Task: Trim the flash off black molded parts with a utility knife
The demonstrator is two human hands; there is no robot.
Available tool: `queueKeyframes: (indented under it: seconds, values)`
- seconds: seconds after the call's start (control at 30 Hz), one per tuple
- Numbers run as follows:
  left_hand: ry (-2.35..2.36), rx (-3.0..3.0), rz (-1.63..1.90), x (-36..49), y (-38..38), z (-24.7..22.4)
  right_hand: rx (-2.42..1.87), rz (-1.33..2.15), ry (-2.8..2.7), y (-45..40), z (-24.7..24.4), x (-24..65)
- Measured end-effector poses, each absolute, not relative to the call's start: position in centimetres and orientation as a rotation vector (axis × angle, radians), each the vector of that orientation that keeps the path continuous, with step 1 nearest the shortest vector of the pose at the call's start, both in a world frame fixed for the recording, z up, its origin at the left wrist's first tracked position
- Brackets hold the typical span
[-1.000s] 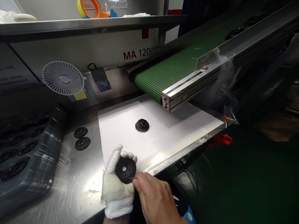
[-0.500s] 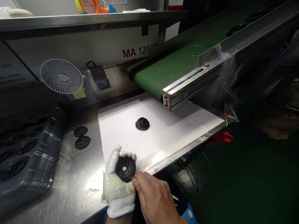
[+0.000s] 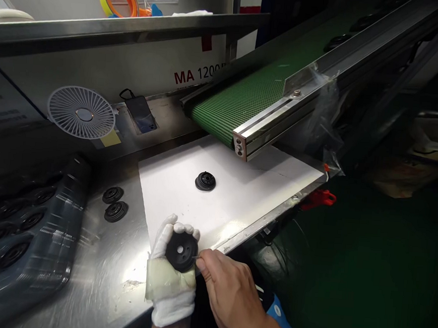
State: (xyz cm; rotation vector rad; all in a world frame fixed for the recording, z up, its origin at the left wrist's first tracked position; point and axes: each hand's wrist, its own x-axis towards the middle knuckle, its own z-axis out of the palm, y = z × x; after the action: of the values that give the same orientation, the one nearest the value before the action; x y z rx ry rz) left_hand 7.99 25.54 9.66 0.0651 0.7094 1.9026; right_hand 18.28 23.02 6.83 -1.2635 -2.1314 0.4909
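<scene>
My left hand (image 3: 172, 281), in a white glove with a yellowish palm wrap, cradles a round black part (image 3: 182, 251) that has a pale central hole and smaller holes around it. Bare, my right hand (image 3: 231, 291) pinches something thin against the part's right edge; it is too small to name. Ahead of both hands, a similar black ribbed part (image 3: 205, 181) lies on a white sheet (image 3: 239, 196). Two more black ribbed parts, a rear one (image 3: 113, 194) and a front one (image 3: 116, 211), sit on the metal table left of the sheet.
A dark plastic tray (image 3: 64, 232) holding several black parts fills the left. The green conveyor (image 3: 226, 114) slopes down over the sheet, with black parts higher up. A round fan (image 3: 82, 113) and a phone (image 3: 141, 113) are at the back, below a metal shelf (image 3: 138, 31).
The view has shifted slightly, so the table things appear further left. The black part in my left hand is turned a little; my right hand keeps its pinch at the edge.
</scene>
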Motion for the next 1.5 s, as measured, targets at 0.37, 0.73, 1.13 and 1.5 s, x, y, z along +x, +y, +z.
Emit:
queueKeyframes:
  seconds: [0.37, 0.73, 1.13, 1.5]
  values:
    - [0.675, 0.101, 1.677, 7.1, 24.7, 9.2, -1.300, 0.514, -2.118, 23.4, 6.6, 19.2]
    - [0.732, 0.174, 1.649, 7.3, 24.5, 9.4, -1.280, 0.515, -2.131, 23.1, 6.5, 18.7]
    - [0.646, -0.007, 1.788, 7.2, 25.4, 9.9, -1.267, 0.514, -2.123, 22.8, 6.3, 18.1]
    - [0.670, -0.027, 1.877, 7.5, 25.3, 9.6, -1.275, 0.470, -2.120, 22.7, 6.3, 18.0]
